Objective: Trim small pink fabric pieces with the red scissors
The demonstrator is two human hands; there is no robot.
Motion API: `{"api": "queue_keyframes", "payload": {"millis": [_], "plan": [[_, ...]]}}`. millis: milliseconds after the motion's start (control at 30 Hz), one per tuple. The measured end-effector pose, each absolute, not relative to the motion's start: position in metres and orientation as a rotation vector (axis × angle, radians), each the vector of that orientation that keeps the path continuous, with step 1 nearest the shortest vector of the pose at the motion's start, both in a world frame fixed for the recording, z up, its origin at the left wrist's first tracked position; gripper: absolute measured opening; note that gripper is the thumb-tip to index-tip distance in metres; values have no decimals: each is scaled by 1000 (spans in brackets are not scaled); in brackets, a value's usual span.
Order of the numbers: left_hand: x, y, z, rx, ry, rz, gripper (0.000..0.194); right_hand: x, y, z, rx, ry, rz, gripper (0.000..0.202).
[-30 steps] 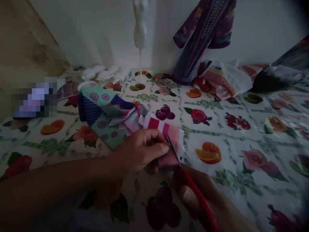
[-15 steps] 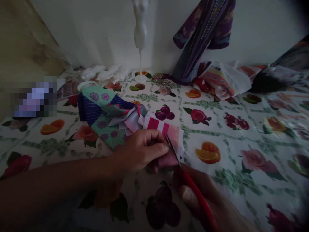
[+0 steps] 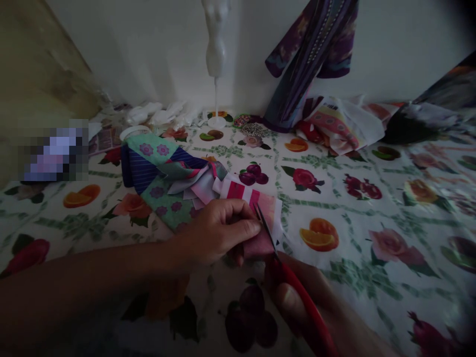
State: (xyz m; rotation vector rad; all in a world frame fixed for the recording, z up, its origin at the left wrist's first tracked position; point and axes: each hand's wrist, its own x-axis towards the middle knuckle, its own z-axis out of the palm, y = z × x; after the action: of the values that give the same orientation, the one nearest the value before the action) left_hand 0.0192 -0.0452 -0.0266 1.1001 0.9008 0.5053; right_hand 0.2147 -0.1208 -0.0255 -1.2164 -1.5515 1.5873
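My left hand (image 3: 226, 228) pinches a piece of pink and white fabric (image 3: 267, 206) between thumb and fingers. Red-handled scissors (image 3: 297, 287) are in my right hand (image 3: 316, 297), its thumb on the handle. Their narrow blades lie across the pink fabric, close to my left thumb tip, parted slightly at the points. Just beyond my left hand lies a patchwork cloth (image 3: 158, 191) of green floral and blue striped pieces. Several grey-pink fabric strips (image 3: 201, 186) rest on it, beside the pink fabric.
A floral and fruit tablecloth (image 3: 230, 148) covers the table. At the back stand a small white mannequin (image 3: 216, 49) and a purple doll-sized robe (image 3: 310, 64). Plastic bags (image 3: 345, 124) lie right of the robe, crumpled white plastic (image 3: 159, 114) to its left. A blurred object (image 3: 54, 151) sits far left.
Both hands, the fabric and the scissors hold nearly the same position. My right hand and the scissors handle have shifted very slightly left; the view has moved a little.
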Motion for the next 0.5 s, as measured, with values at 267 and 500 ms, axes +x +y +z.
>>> {"api": "queue_keyframes", "payload": {"millis": [267,500], "plan": [[20,-45,-24,1107,929,502,18,216,-124,-31,-1334,-1548,1676,31],[19,-46,-26,1098,916,512,17,214,-124,-35,-1364,-1497,1706,26]]}}
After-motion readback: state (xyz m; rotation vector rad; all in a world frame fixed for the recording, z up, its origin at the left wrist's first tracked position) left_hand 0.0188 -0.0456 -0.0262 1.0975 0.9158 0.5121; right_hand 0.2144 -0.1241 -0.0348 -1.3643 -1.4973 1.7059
